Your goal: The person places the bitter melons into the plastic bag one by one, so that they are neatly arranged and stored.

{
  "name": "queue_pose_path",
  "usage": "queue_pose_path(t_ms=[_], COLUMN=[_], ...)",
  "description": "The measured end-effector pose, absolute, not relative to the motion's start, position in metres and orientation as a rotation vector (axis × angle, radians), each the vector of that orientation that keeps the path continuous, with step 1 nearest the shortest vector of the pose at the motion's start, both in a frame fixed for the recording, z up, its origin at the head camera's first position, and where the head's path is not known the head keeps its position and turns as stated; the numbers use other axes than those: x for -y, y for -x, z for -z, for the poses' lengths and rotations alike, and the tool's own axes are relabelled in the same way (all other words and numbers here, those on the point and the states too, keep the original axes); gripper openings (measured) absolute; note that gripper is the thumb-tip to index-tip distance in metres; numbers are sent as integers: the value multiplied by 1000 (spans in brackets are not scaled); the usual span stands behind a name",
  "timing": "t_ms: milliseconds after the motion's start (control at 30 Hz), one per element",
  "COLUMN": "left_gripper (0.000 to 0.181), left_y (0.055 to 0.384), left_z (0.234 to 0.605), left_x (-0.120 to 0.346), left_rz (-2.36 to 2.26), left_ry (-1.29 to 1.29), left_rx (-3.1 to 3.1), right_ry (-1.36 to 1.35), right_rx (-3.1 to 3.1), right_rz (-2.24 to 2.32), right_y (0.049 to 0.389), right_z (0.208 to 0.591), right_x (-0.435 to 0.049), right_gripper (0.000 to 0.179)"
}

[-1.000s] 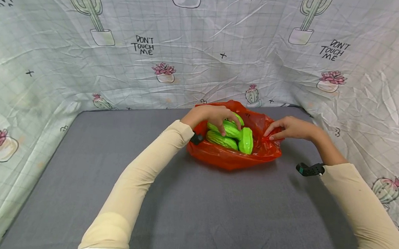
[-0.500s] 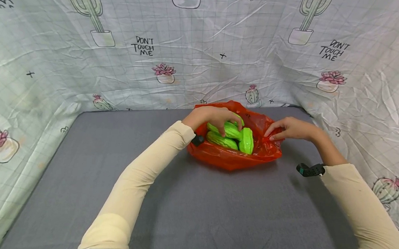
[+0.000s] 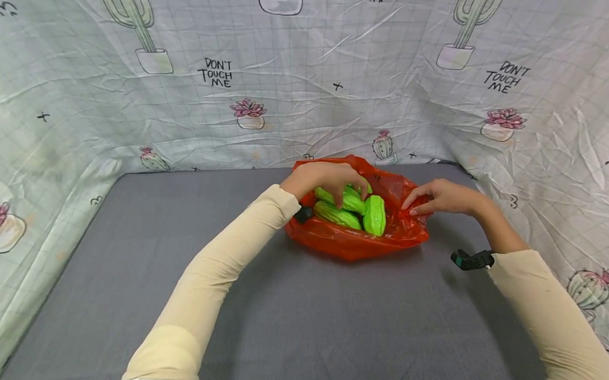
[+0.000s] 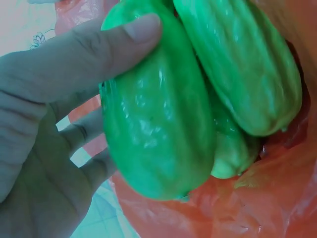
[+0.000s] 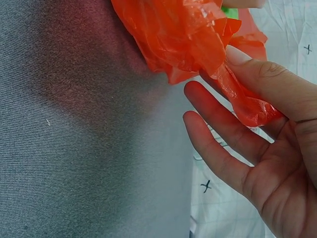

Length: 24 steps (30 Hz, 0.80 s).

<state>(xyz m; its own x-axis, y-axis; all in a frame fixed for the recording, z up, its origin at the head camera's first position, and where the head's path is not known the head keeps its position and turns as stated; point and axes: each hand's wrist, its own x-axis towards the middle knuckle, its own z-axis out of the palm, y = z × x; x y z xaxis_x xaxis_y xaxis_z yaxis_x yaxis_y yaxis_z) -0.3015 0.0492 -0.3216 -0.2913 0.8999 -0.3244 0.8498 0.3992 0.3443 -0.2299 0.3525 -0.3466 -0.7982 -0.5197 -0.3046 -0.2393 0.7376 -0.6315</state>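
A red plastic bag (image 3: pixel 350 248) lies with its mouth spread, holding several ribbed green bitter melons (image 3: pixel 336 214). My left hand (image 3: pixel 331 179) reaches in from the left and grips one bitter melon (image 4: pixel 153 119), thumb across its top and fingers behind it. Two other melons (image 4: pixel 242 64) show beside it in the left wrist view. A stubby green melon (image 3: pixel 374 215) stands at the right of the group. My right hand (image 3: pixel 446 196) pinches the bag's right rim (image 5: pixel 223 82) between thumb and fingers, with two fingers extended below the plastic.
A grey cloth-covered table (image 3: pixel 178 229) lies beneath. Pale patterned fabric walls (image 3: pixel 309 98) rise behind it and on both sides; the bag is near the back wall. A black strap (image 3: pixel 471 259) hangs at my right wrist.
The held melon has shifted slightly, so a thin gap now shows between it and the stubby melon. Both hands keep nearly the same place; the head view has tilted a little.
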Motion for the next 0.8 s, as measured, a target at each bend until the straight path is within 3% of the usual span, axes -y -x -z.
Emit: queue_pose_path(t_ms=[500, 800], left_gripper=[54, 50], left_y=[294, 295], left_z=[317, 318], left_x=[-29, -31], left_rz=[-117, -82], left_ry=[-1303, -1391], left_rx=[-2210, -2207], right_ry=[672, 664], right_rx=[-2529, -2548], right_rz=[719, 710], right_y=[242, 252], right_z=[338, 337], right_x=[-345, -336], right_gripper=[20, 20])
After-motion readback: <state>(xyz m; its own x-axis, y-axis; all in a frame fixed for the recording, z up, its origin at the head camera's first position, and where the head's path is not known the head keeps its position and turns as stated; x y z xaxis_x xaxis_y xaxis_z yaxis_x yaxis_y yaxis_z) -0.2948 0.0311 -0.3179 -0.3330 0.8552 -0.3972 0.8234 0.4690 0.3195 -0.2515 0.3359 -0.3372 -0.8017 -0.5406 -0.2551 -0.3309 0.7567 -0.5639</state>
